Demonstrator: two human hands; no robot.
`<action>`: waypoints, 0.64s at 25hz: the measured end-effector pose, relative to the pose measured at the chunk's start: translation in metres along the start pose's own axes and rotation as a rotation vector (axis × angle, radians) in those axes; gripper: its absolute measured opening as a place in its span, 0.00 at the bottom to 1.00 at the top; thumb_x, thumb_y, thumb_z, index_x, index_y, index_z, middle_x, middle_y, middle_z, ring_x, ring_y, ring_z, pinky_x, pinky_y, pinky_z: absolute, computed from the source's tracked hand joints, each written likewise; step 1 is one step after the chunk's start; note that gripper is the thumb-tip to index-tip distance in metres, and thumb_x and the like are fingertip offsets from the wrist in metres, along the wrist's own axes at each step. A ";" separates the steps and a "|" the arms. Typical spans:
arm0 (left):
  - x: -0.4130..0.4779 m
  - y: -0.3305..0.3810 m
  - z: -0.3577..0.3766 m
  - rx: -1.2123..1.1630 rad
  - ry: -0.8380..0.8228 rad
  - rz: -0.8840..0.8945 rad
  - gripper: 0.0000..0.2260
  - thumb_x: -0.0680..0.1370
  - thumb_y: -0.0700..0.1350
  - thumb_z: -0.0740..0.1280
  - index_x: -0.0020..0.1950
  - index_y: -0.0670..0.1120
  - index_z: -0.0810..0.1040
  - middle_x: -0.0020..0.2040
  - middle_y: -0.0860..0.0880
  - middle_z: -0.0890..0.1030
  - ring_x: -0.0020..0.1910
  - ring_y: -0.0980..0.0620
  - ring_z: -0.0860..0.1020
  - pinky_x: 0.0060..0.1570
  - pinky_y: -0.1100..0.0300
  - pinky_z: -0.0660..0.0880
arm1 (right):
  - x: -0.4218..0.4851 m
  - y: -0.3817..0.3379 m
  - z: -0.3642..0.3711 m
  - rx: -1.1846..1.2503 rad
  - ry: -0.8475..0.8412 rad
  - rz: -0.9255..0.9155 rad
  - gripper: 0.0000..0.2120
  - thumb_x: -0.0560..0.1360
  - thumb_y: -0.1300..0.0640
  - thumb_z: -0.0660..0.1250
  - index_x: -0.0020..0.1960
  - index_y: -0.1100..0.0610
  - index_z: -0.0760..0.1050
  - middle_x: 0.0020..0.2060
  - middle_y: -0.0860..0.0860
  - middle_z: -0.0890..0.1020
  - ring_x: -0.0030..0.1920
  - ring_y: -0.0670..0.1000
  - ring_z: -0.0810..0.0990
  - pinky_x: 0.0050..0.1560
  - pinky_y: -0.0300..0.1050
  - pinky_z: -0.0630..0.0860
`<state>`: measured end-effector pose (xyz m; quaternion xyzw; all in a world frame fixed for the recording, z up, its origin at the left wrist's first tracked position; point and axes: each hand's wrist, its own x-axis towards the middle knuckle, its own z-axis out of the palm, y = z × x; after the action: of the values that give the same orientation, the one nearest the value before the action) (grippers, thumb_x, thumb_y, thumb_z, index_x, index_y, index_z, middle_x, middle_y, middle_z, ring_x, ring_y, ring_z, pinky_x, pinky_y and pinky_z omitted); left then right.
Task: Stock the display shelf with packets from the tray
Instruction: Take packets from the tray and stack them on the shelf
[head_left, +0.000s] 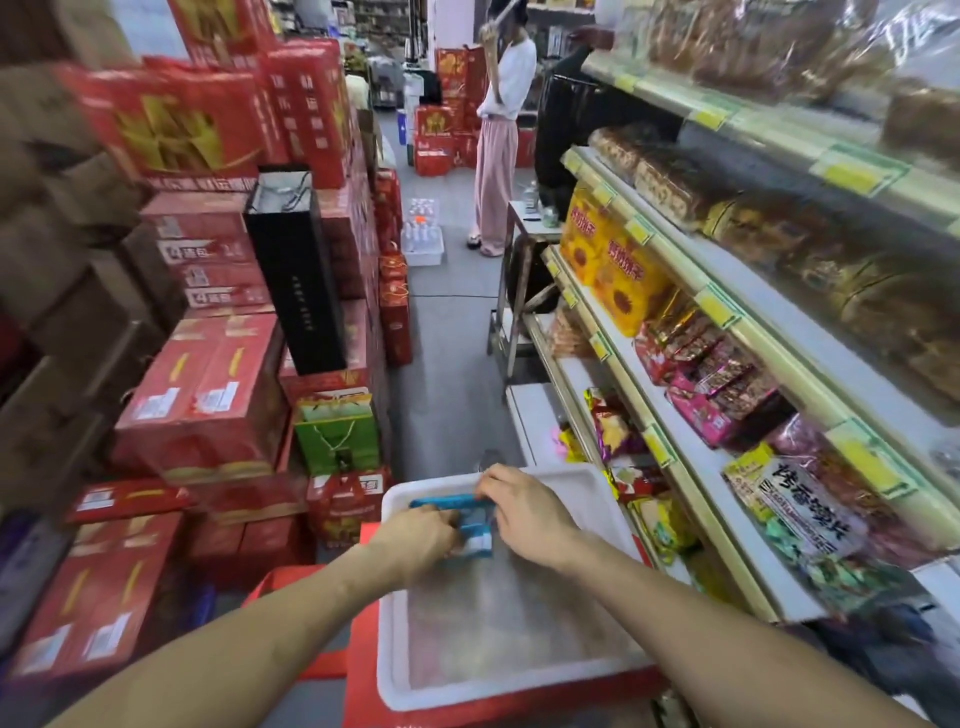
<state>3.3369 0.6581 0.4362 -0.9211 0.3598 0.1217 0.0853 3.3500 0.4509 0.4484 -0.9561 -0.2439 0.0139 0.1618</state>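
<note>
Several tiers of the display shelf ran down the right side, packed with snack bags, and red cartons were stacked high on the left of the aisle. Down low, the white tray sat on a red crate. Both hands were in at its far end. The left hand curled its fingers onto the blue packets from the left, and the right hand pinched them from the right. Those packets lay between the two hands, inside the tray, apart from the shelf.
</note>
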 end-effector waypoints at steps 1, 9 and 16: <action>-0.006 0.000 -0.008 -0.052 -0.004 0.020 0.11 0.80 0.42 0.61 0.58 0.48 0.82 0.62 0.47 0.79 0.60 0.39 0.79 0.49 0.50 0.73 | 0.003 0.001 0.001 0.006 -0.038 -0.024 0.17 0.72 0.66 0.62 0.58 0.53 0.79 0.57 0.50 0.79 0.57 0.56 0.79 0.56 0.53 0.78; -0.088 -0.074 -0.107 -0.176 0.133 0.150 0.19 0.74 0.38 0.61 0.57 0.58 0.81 0.57 0.56 0.78 0.57 0.51 0.77 0.51 0.53 0.78 | 0.017 -0.003 0.013 -0.089 -0.156 -0.183 0.17 0.77 0.58 0.62 0.61 0.47 0.81 0.59 0.48 0.81 0.60 0.54 0.77 0.65 0.51 0.73; -0.139 -0.121 -0.112 -0.499 0.189 -0.111 0.17 0.79 0.33 0.66 0.56 0.54 0.85 0.55 0.56 0.80 0.56 0.57 0.78 0.58 0.61 0.75 | 0.014 -0.016 0.052 -0.418 -0.203 -0.245 0.17 0.76 0.59 0.64 0.61 0.47 0.81 0.55 0.53 0.79 0.59 0.60 0.77 0.57 0.54 0.76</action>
<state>3.3391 0.8076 0.5912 -0.9391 0.2742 0.1154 -0.1719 3.3490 0.4862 0.4053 -0.9258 -0.3705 0.0394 -0.0643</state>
